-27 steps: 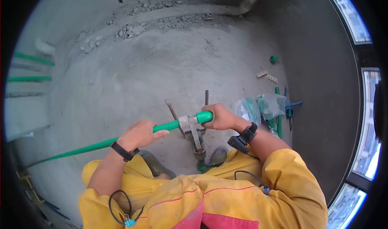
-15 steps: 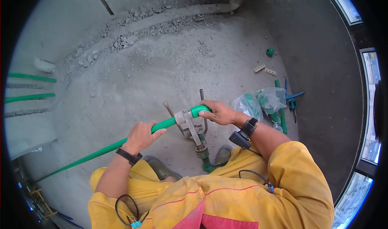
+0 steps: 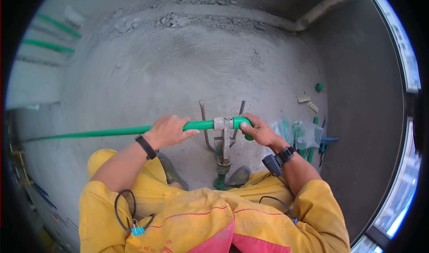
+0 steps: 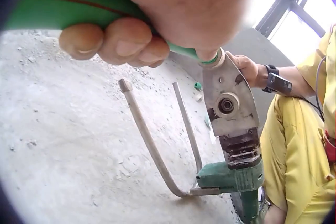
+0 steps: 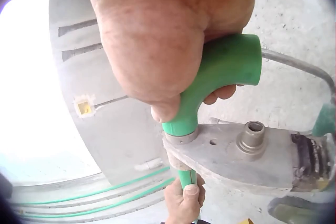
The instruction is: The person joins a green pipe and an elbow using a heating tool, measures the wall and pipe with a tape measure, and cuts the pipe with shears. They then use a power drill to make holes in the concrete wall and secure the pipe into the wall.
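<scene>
My left hand (image 3: 169,131) grips a long green plastic pipe (image 3: 107,131) near its end, fingers wrapped underneath. My right hand (image 3: 261,130) holds a green elbow fitting (image 5: 226,66), its thumb along the top. Between the hands, pipe and elbow sit at opposite faces of the grey metal head of a pipe fusion welder (image 4: 231,103). This tool stands upright on the floor, its green body (image 4: 236,176) below the heating plate. A bent metal stand (image 4: 147,140) sticks up from it with two prongs. The joints inside the heating sockets are hidden.
On the right floor lie plastic bags of fittings (image 3: 307,134), a green pipe piece (image 3: 311,152), a blue-handled tool (image 3: 330,139), white strips (image 3: 308,102) and a green fitting (image 3: 319,87). Rubble (image 3: 178,20) lines the far wall beside a grey pipe (image 3: 321,12). Boots (image 3: 239,176) flank the welder.
Both hands keep hold of the pipe and elbow at the welder. The pipe, slanting earlier, now lies nearly level in the head view, and the welder stands more upright. The head camera has also shifted.
</scene>
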`<action>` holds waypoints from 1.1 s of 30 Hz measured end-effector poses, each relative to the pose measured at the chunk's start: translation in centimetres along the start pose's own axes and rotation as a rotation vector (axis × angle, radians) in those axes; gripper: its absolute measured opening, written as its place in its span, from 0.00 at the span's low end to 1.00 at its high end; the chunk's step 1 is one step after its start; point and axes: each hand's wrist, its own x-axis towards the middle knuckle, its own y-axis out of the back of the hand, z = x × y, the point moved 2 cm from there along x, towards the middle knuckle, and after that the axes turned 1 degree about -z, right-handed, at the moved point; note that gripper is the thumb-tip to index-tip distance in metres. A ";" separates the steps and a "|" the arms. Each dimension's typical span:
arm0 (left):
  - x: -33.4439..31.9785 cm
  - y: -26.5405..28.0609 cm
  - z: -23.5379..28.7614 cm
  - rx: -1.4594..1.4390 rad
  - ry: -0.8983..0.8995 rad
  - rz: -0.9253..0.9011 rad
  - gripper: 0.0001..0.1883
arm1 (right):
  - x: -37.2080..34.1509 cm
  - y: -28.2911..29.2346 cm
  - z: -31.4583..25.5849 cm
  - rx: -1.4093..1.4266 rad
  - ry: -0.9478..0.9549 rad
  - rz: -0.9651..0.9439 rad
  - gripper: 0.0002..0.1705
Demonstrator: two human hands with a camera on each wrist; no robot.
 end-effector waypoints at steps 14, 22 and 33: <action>0.1 -0.3 -1.0 -0.031 -0.026 -0.087 0.28 | 0.1 -0.3 0.3 -0.121 0.039 0.060 0.22; -0.1 -0.1 -0.7 -0.021 -0.014 -0.114 0.28 | -0.1 -0.5 0.1 -0.139 0.004 0.066 0.22; 0.0 0.4 -1.0 -0.079 -0.007 -0.184 0.29 | -0.1 0.2 -1.0 -0.232 -0.020 -0.008 0.23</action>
